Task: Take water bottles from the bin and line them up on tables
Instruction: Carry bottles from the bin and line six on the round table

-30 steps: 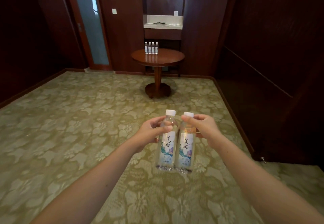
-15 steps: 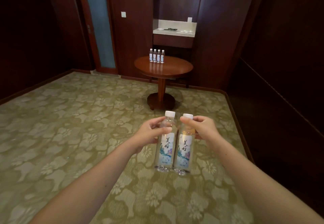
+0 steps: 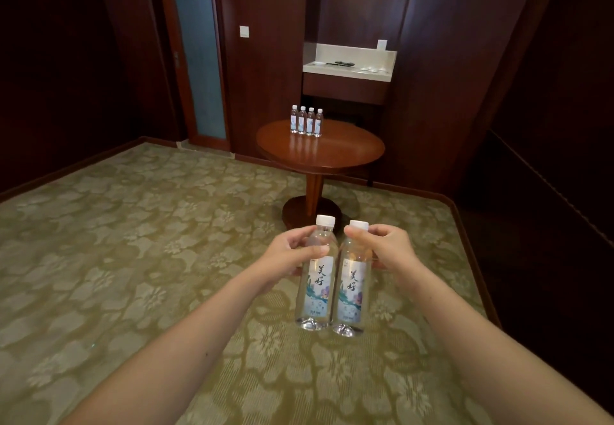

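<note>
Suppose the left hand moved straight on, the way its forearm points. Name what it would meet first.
Probably the round table: the left hand, holding its bottle, points toward it over open carpet. Depth is unclear.

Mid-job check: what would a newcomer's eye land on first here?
The left hand grips the left bottle and the right hand the right bottle, upright side by side in the foreground, both held near the neck. Ahead stands a round wooden table with a row of four bottles near its far left edge.
</note>
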`<state>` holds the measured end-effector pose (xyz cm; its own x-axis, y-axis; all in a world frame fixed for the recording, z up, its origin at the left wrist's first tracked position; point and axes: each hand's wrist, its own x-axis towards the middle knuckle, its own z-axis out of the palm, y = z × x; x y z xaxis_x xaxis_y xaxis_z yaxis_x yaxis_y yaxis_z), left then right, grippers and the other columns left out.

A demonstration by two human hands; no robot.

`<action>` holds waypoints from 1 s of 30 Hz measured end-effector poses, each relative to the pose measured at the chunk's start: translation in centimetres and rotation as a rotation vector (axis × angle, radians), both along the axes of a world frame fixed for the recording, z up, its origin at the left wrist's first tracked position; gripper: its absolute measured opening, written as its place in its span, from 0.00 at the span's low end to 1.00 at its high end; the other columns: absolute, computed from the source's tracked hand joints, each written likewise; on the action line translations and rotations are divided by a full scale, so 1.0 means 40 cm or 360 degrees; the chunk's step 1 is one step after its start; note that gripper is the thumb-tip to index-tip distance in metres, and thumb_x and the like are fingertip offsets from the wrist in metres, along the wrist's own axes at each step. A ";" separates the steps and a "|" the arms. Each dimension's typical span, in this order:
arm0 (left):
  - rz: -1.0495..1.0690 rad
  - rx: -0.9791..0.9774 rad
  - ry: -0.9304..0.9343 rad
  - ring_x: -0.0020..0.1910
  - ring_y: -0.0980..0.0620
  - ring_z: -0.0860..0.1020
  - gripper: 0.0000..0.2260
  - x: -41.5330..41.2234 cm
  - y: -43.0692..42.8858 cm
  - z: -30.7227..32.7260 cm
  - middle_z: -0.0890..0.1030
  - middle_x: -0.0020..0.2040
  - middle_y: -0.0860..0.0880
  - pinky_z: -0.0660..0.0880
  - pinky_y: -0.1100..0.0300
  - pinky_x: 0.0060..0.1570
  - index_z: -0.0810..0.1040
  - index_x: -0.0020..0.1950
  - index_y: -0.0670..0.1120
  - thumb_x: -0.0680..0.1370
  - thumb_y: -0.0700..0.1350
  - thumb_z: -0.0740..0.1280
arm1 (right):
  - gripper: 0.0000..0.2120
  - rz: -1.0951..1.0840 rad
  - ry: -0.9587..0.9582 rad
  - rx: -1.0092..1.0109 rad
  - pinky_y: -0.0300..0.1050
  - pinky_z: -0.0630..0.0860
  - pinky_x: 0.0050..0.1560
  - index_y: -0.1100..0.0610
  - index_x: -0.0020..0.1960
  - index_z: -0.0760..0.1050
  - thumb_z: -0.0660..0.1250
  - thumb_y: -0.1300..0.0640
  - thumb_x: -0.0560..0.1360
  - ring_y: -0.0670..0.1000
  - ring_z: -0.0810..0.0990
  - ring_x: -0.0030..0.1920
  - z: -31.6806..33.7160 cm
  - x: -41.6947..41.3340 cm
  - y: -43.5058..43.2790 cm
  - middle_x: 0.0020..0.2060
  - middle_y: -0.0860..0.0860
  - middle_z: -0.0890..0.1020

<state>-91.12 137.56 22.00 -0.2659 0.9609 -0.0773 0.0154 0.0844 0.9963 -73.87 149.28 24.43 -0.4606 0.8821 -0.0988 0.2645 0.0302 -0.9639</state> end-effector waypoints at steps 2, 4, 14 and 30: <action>-0.0009 0.0001 -0.0001 0.57 0.51 0.82 0.24 -0.062 0.112 0.013 0.82 0.60 0.52 0.78 0.46 0.58 0.74 0.69 0.53 0.74 0.46 0.74 | 0.19 0.0005 0.0002 0.0018 0.60 0.83 0.51 0.54 0.44 0.84 0.80 0.41 0.63 0.54 0.87 0.44 0.011 -0.056 0.108 0.41 0.52 0.87; -0.0035 0.0000 0.0021 0.57 0.52 0.82 0.24 -0.117 0.215 0.034 0.82 0.60 0.52 0.79 0.49 0.57 0.74 0.69 0.54 0.74 0.45 0.74 | 0.19 -0.0010 0.0023 0.0036 0.60 0.83 0.51 0.54 0.44 0.84 0.80 0.41 0.63 0.55 0.87 0.45 0.020 -0.107 0.209 0.41 0.52 0.87; -0.0040 -0.0071 0.0101 0.55 0.56 0.82 0.18 -0.325 0.664 0.034 0.83 0.56 0.57 0.79 0.53 0.55 0.77 0.59 0.65 0.72 0.51 0.75 | 0.17 -0.0075 0.0071 0.0014 0.47 0.79 0.40 0.54 0.44 0.85 0.79 0.42 0.64 0.51 0.85 0.41 0.007 -0.312 0.652 0.41 0.51 0.87; 0.0138 -0.0019 0.0161 0.58 0.58 0.79 0.21 -0.624 1.513 0.059 0.82 0.56 0.60 0.77 0.48 0.59 0.75 0.60 0.64 0.72 0.48 0.76 | 0.15 0.0119 0.0046 0.0114 0.53 0.82 0.49 0.55 0.45 0.84 0.80 0.46 0.66 0.54 0.86 0.45 0.046 -0.641 1.536 0.41 0.51 0.87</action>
<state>-116.08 198.09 24.35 -0.3549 0.9331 -0.0572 0.1077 0.1016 0.9890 -99.51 210.72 26.26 -0.5272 0.8494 -0.0220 0.2308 0.1182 -0.9658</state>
